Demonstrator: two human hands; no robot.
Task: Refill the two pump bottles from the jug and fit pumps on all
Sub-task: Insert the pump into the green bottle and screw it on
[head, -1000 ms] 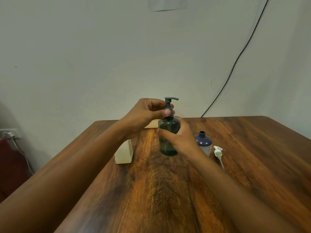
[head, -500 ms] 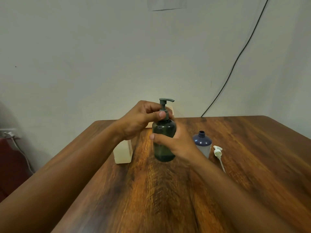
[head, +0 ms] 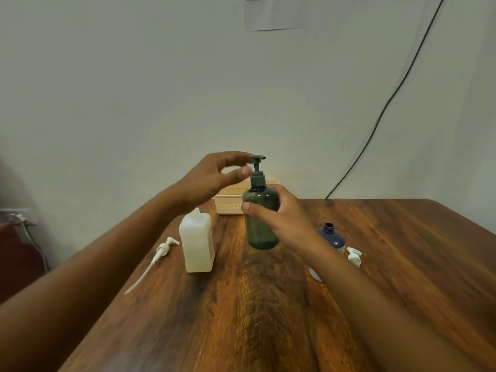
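While the right hand (head: 284,224) hugs the green bottle (head: 261,218) just above the table (head: 268,304) & left hand (head: 214,178) fingers curl loosely by its pump (head: 257,170), holding nothing, a weak squeeze could drop it.

Legible text: none. Sheet of paper (head: 275,13) fixed to the wall, top of view: a few faint lines of small print at its upper left corner, too blurred to read. White jug (head: 197,241) on the table: a pale patch on its front face that may be a label, no lettering to be made out. Dark green pump bottle (head: 261,224), dark blue bottle (head: 331,237), cream basket (head: 232,202): no readable marks, brands or numbers on any visible face.
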